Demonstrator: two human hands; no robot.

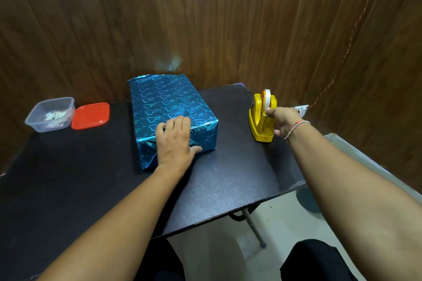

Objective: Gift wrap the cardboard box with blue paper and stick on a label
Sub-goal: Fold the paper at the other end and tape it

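Observation:
The box (166, 100), covered in shiny blue paper with a heart pattern, lies on the black table (228, 166). My left hand (174, 141) rests on its near end, fingers over the top edge and thumb against the front face, pressing the folded paper down. To the right stands a yellow tape dispenser (261, 118) with a white tape roll. My right hand (283, 122) reaches to its right side and its fingers touch the dispenser near the cutter. Whether it pinches tape is hidden.
A clear plastic container (51, 114) holding small paper labels sits at the table's far left, its red lid (90, 116) lying beside it. A wooden wall stands just behind. The table's right edge drops off to a pale floor; a twisted red cord hangs at right.

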